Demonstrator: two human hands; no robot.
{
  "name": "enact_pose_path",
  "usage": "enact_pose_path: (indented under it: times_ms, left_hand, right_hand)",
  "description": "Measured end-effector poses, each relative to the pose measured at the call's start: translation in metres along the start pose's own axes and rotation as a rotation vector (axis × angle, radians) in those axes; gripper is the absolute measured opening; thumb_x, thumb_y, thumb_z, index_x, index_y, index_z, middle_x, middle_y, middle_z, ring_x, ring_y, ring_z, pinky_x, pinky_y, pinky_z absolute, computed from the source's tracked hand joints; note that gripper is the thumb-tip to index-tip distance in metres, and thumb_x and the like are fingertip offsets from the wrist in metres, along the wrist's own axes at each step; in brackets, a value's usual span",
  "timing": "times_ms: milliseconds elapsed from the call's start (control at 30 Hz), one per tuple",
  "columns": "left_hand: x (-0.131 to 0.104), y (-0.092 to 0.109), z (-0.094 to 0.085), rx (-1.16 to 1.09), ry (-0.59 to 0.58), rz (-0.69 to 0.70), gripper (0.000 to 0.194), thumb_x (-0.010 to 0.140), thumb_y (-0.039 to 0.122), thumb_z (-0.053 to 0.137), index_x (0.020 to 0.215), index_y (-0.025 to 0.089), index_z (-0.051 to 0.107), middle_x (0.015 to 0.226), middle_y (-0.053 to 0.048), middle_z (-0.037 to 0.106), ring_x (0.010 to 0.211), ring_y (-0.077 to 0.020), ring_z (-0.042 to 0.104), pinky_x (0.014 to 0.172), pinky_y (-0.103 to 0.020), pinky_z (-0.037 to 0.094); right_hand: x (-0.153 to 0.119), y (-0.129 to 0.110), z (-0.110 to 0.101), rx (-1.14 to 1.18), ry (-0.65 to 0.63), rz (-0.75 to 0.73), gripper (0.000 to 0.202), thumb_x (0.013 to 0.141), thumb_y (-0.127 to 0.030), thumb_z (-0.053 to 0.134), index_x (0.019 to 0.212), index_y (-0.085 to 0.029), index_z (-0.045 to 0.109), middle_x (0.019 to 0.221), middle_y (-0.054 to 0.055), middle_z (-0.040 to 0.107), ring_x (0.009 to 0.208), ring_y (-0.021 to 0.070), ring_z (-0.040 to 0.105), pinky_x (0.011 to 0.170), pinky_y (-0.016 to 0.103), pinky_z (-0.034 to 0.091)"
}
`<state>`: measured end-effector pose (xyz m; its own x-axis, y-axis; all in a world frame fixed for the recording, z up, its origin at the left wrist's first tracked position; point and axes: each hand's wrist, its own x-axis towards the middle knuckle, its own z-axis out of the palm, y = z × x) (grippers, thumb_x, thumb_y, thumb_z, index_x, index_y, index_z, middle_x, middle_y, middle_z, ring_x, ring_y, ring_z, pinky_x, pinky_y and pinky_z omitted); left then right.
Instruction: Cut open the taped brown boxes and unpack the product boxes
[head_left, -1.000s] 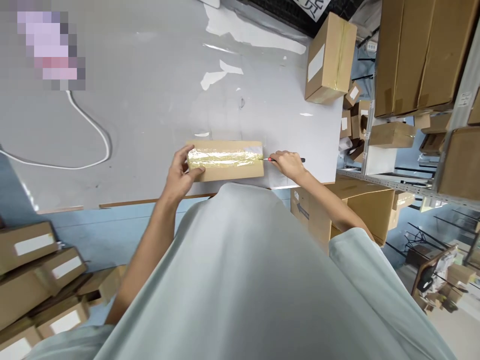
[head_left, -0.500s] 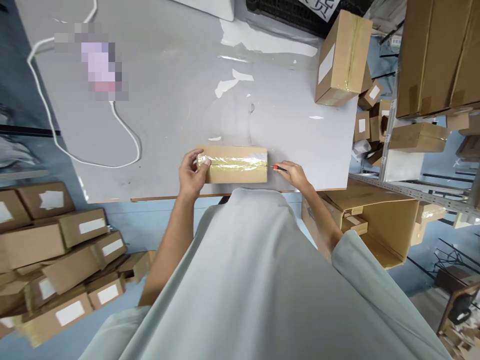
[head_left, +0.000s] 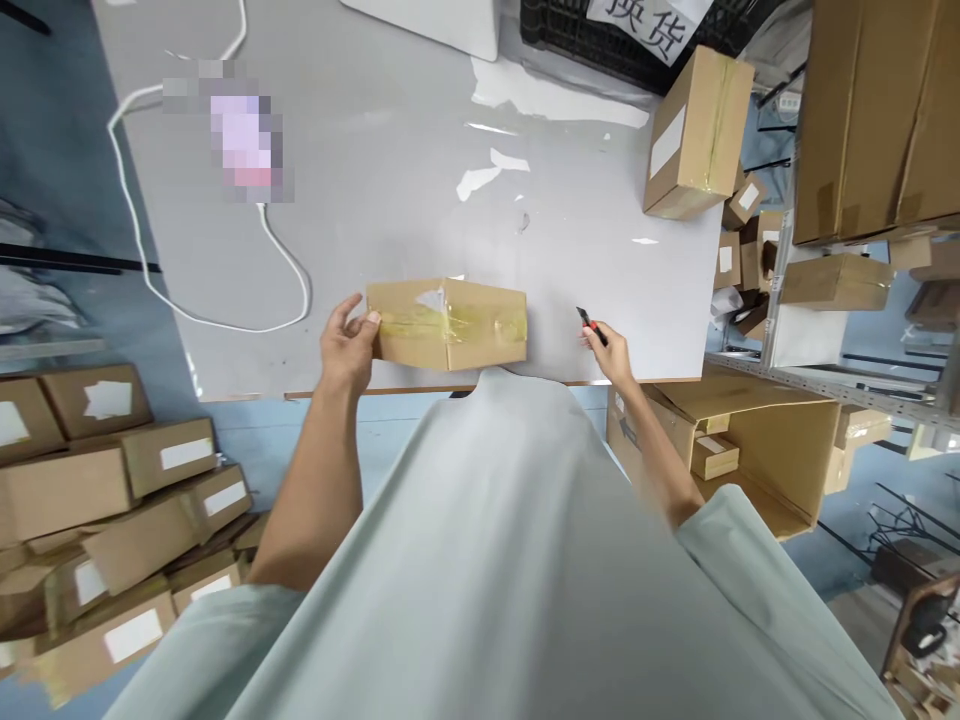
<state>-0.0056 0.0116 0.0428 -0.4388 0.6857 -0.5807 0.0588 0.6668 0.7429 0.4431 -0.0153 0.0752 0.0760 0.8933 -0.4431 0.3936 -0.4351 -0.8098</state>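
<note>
A taped cardboard box (head_left: 484, 325) is at the front edge of the grey table (head_left: 405, 200), with two of its faces in view and an edge between them. My left hand (head_left: 350, 345) grips its left end, thumb on the near side of the end. To the right of the box, and apart from it, my right hand (head_left: 611, 352) is closed around a red and black utility knife (head_left: 594, 327). The knife's tip points up and to the left, over the table.
A taller box (head_left: 699, 135) stands at the table's back right, near a black crate (head_left: 570, 35). A white cable (head_left: 139, 235) loops at the left. Stacked boxes (head_left: 67, 490) lie lower left; an open carton (head_left: 780, 460) sits lower right.
The box has turned, so that another face shows. My left hand has shifted with its left end. My right hand and the knife have moved away from the box, and the blade has swung upward.
</note>
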Motion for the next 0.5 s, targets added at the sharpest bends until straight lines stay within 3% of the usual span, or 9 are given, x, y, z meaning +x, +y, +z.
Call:
enact_pose_path:
  times_ms: [133, 233, 300, 367, 433, 500]
  left_hand:
    - [0.013, -0.008, -0.005, 0.014, 0.047, -0.024, 0.08, 0.089, 0.084, 0.088, 0.131, 0.018, 0.071, 0.109, 0.002, 0.078, 0.111, -0.0196, 0.07, 0.107, -0.045, 0.063]
    - [0.016, -0.009, 0.003, 0.016, 0.047, 0.0, 0.067, 0.096, 0.076, 0.082, 0.125, 0.017, 0.073, 0.117, -0.002, 0.08, 0.12, -0.0216, 0.071, 0.115, -0.046, 0.06]
    - [0.013, -0.007, 0.016, 0.048, 0.006, 0.025, 0.06, 0.097, 0.072, 0.08, 0.119, 0.016, 0.075, 0.12, -0.006, 0.082, 0.127, -0.0238, 0.072, 0.118, -0.045, 0.057]
    - [0.005, -0.003, 0.032, 0.144, -0.119, 0.073, 0.055, 0.096, 0.068, 0.079, 0.11, 0.015, 0.076, 0.117, -0.009, 0.083, 0.136, -0.0253, 0.071, 0.119, -0.042, 0.052]
    - [-0.005, 0.001, 0.05, 0.233, -0.257, 0.121, 0.049, 0.096, 0.061, 0.077, 0.104, 0.012, 0.076, 0.109, -0.008, 0.082, 0.14, -0.0245, 0.07, 0.115, -0.042, 0.048]
    - [-0.011, 0.005, 0.062, 0.246, -0.324, 0.131, 0.043, 0.093, 0.056, 0.079, 0.095, 0.013, 0.075, 0.099, -0.005, 0.081, 0.133, -0.0243, 0.074, 0.108, -0.041, 0.049]
  right_hand:
    - [0.001, -0.026, 0.074, 0.174, -0.091, 0.068, 0.07, 0.094, -0.091, 0.065, 0.11, -0.023, 0.074, 0.111, 0.008, 0.083, 0.099, 0.0228, 0.082, 0.083, 0.032, 0.068]
    - [-0.006, -0.056, 0.106, 0.205, -0.11, -0.004, 0.069, 0.098, -0.091, 0.059, 0.105, -0.023, 0.072, 0.101, 0.004, 0.077, 0.092, 0.0208, 0.076, 0.079, 0.03, 0.065]
    - [-0.013, -0.075, 0.105, 0.125, -0.038, -0.061, 0.069, 0.102, -0.089, 0.056, 0.101, -0.023, 0.072, 0.093, 0.002, 0.074, 0.089, 0.0203, 0.072, 0.08, 0.029, 0.063]
    - [-0.02, -0.093, 0.091, -0.004, 0.062, -0.104, 0.068, 0.106, -0.085, 0.054, 0.105, -0.021, 0.076, 0.092, 0.003, 0.076, 0.09, 0.0213, 0.072, 0.085, 0.03, 0.062]
    - [-0.026, -0.108, 0.074, -0.162, 0.142, -0.117, 0.064, 0.112, -0.078, 0.053, 0.118, -0.021, 0.081, 0.102, 0.005, 0.083, 0.098, 0.0242, 0.076, 0.094, 0.033, 0.062]
    - [-0.032, -0.12, 0.062, -0.323, 0.184, -0.112, 0.058, 0.116, -0.07, 0.051, 0.134, -0.023, 0.082, 0.12, 0.008, 0.088, 0.112, 0.028, 0.08, 0.103, 0.037, 0.062]
